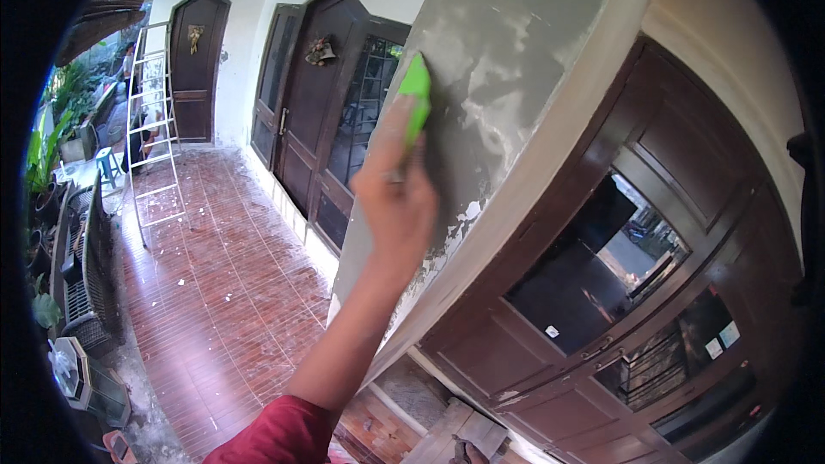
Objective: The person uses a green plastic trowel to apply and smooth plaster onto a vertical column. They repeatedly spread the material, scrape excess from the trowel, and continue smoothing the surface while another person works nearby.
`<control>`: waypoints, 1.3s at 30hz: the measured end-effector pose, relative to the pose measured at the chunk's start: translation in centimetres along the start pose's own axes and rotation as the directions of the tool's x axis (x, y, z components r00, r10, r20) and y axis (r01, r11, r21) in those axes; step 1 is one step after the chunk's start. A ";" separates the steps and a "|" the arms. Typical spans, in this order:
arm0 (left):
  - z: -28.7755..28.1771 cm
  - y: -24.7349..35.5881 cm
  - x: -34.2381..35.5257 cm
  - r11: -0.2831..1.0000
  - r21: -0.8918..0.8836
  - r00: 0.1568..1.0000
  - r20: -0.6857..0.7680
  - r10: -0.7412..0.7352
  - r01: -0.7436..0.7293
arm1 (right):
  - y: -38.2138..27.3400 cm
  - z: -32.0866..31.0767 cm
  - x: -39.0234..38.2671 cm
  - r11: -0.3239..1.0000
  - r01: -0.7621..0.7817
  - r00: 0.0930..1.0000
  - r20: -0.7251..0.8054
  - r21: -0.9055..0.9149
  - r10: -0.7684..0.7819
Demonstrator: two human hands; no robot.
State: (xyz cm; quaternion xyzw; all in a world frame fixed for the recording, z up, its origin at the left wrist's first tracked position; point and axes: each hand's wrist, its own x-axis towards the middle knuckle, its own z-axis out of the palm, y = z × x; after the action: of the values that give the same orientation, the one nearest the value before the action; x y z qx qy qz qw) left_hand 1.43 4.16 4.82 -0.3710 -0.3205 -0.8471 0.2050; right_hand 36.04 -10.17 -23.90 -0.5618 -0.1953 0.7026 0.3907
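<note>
My left hand (pixel 400 185), slightly blurred, reaches up from the lower edge, its fingers closed on a bright green plastic scraper (pixel 416 86). The scraper is against a grey, patchily plastered pillar face (pixel 507 51), which has flaking white paint lower down. My right hand (pixel 468 453) is only partly visible at the bottom edge, fingers closed; what it holds is unclear.
Dark wooden doors (pixel 559 395) flank the pillar. A white ladder (pixel 151 146) leans left over the tiled porch floor (pixel 215 292), scattered with flakes. Plants (pixel 43 155), a metal bench (pixel 79 258) and a lantern-like case (pixel 90 378) line the left. Someone (pixel 130 64) is behind the ladder.
</note>
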 end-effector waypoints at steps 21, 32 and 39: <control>-3.1 2.0 -0.7 0.984 0.055 0.984 0.060 0.166 -0.169 | 2.2 3.9 2.5 0.997 0.058 0.997 0.058 -0.049 -0.055; 1.0 5.8 -4.8 0.970 -0.029 0.893 0.383 0.234 -0.242 | 3.5 6.6 4.4 0.982 0.135 0.991 0.036 -0.136 -0.131; -5.7 8.5 -9.1 0.896 -0.443 0.828 0.518 0.217 0.042 | 1.9 7.5 3.3 0.988 0.115 0.988 0.112 -0.106 -0.103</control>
State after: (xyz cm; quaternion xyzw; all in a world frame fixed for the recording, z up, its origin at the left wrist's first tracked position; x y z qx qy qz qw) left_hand 9.35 -4.85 -1.73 -0.6512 -0.1505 -0.7418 0.0544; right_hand 28.13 -7.61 -25.17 -0.5332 -0.2853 0.6970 0.3853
